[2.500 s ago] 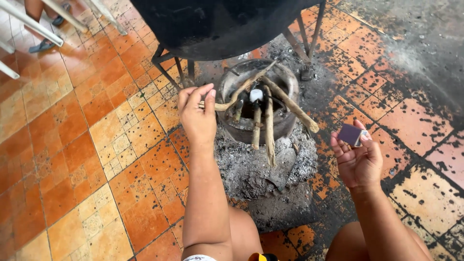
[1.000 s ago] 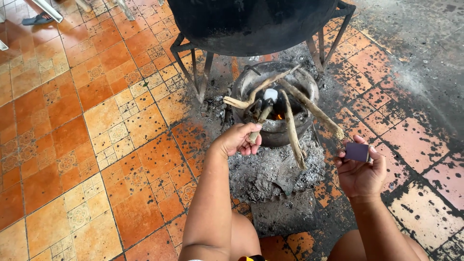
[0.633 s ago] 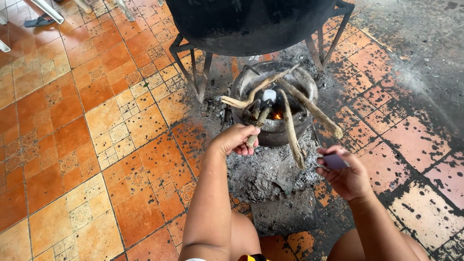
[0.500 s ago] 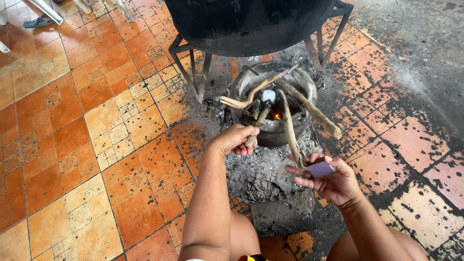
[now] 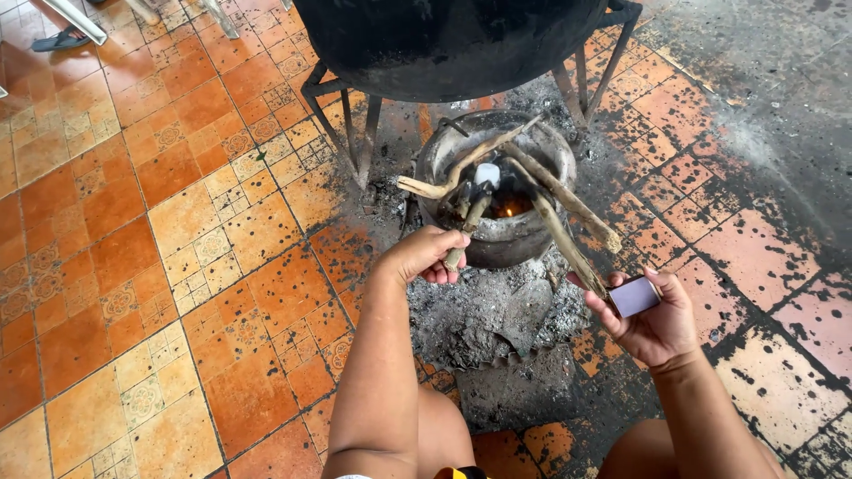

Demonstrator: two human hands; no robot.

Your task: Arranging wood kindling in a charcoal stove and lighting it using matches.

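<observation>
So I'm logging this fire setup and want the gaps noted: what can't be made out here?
Head view only:
- Big black pot: top cut off by the frame edge.
- Stove inside: mostly hidden by sticks; only a small glow shows.
- Left hand fingertips: curled around a stick end, grip unclear.
- Small box in right hand: contents not visible.

1 head camera, looking steeply down from above the person's own arms.

The view comes from the person's head and faces forward and down to the tiled floor [image 5: 133, 266]. The left hand [image 5: 426, 257] and the right hand [image 5: 652, 319] enter from the bottom edge, so they are near the lens, and the knees are just under it. The small stove [image 5: 524, 235] with sticks is in the middle, a little farther. The big black pot [image 5: 444, 40] on a metal stand is cut by the top edge. There is only 1 view, so nothing is shared.
</observation>
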